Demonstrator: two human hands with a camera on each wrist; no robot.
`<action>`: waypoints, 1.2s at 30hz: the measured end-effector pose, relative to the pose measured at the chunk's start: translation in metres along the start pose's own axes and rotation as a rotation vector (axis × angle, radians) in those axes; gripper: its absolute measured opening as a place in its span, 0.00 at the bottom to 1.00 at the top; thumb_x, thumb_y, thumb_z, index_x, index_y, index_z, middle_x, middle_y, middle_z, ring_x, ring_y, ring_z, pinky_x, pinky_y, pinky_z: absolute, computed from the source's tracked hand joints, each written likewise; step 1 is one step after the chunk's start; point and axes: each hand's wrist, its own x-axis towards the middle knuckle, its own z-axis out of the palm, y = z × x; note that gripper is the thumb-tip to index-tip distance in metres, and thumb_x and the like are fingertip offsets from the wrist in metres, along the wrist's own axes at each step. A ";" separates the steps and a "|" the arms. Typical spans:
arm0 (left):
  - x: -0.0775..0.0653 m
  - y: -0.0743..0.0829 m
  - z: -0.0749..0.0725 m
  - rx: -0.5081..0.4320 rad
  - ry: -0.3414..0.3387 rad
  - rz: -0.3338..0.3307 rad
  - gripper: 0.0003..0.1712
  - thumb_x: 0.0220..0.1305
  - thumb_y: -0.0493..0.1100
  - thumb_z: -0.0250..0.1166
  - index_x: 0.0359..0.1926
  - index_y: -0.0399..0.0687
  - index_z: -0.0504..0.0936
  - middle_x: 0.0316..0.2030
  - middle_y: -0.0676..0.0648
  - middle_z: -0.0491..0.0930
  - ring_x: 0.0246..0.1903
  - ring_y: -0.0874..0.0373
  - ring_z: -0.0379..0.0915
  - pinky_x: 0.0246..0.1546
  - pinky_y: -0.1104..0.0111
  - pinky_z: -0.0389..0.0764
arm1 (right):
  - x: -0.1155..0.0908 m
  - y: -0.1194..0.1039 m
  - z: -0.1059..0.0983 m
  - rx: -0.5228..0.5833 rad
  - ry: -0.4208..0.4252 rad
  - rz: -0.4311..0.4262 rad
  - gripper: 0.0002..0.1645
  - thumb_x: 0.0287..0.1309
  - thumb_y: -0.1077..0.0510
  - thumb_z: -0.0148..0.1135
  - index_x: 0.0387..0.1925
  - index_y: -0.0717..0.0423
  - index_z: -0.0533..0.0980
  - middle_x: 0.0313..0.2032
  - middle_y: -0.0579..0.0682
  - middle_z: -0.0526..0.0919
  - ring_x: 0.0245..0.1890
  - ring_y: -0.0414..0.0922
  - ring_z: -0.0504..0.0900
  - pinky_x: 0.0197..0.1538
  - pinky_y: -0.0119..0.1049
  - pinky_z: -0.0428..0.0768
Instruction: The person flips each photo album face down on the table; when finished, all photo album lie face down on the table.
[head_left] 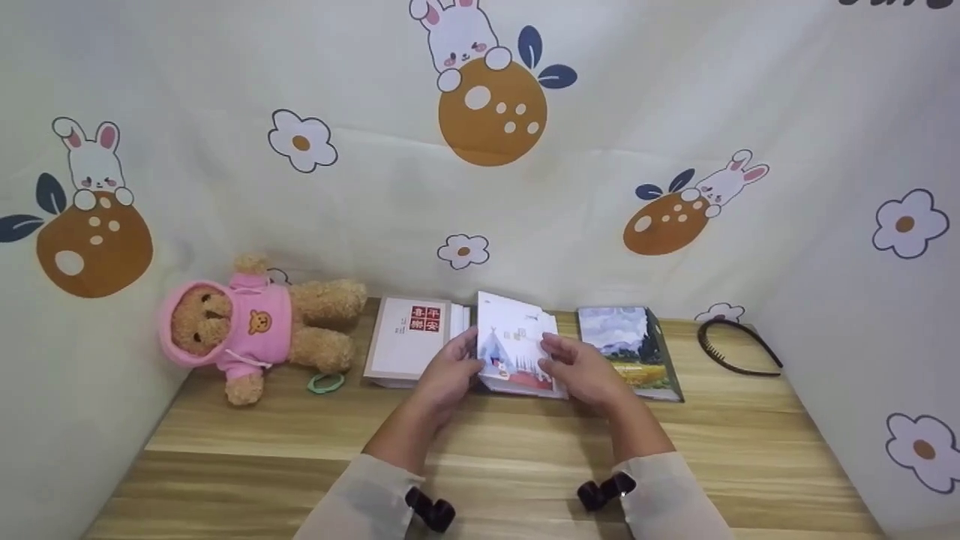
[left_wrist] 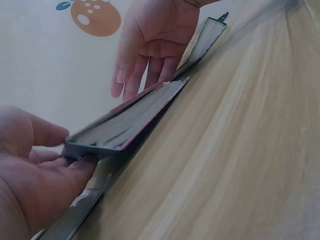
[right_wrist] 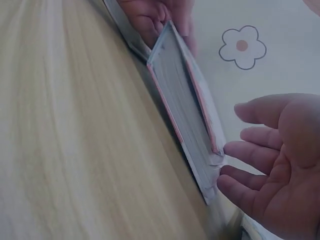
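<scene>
White rectangular book (stiff-covered, pink-edged) tilts in the left grip.

Both forearms reach from the near side toward the far middle, the left forearm slanting right and the right forearm slanting left. The left hand pinches between thumb and fingers. The right hand, just apart from it, faces palm inward, thumb separate, fingers spread and slightly bent.

Room before middle book; white book left and landscape book right block passage.
</scene>
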 end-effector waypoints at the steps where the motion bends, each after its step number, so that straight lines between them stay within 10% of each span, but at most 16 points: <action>1: -0.001 0.002 0.000 -0.040 -0.012 -0.010 0.40 0.77 0.28 0.49 0.86 0.41 0.50 0.86 0.38 0.49 0.84 0.40 0.52 0.82 0.49 0.64 | 0.000 -0.002 0.000 0.005 -0.003 -0.001 0.35 0.73 0.49 0.67 0.77 0.48 0.72 0.74 0.49 0.78 0.79 0.55 0.71 0.84 0.56 0.64; 12: -0.008 0.020 0.006 -0.114 -0.039 0.060 0.32 0.86 0.42 0.47 0.85 0.55 0.58 0.85 0.43 0.56 0.81 0.42 0.60 0.82 0.48 0.65 | -0.009 -0.028 0.011 -0.003 -0.015 0.005 0.38 0.69 0.36 0.69 0.77 0.34 0.72 0.77 0.47 0.74 0.79 0.58 0.71 0.79 0.62 0.70; 19: -0.015 0.027 0.016 0.045 -0.053 0.218 0.33 0.83 0.41 0.54 0.83 0.49 0.62 0.86 0.45 0.55 0.84 0.44 0.53 0.83 0.51 0.63 | -0.014 -0.043 0.016 0.313 -0.013 -0.202 0.37 0.78 0.51 0.62 0.81 0.52 0.65 0.77 0.59 0.73 0.78 0.59 0.72 0.77 0.58 0.74; 24: -0.016 0.027 0.020 0.102 -0.058 0.283 0.36 0.79 0.39 0.61 0.82 0.41 0.62 0.85 0.42 0.56 0.84 0.43 0.54 0.82 0.55 0.62 | -0.020 -0.051 0.020 0.423 -0.007 -0.247 0.38 0.80 0.48 0.58 0.84 0.49 0.60 0.80 0.58 0.69 0.78 0.61 0.71 0.73 0.63 0.76; 36: -0.011 0.012 0.017 0.221 -0.099 0.202 0.41 0.79 0.47 0.63 0.85 0.46 0.56 0.84 0.38 0.59 0.81 0.39 0.59 0.81 0.49 0.67 | -0.018 -0.038 0.019 0.380 -0.027 -0.044 0.35 0.79 0.42 0.56 0.82 0.22 0.60 0.84 0.52 0.61 0.78 0.65 0.69 0.67 0.69 0.80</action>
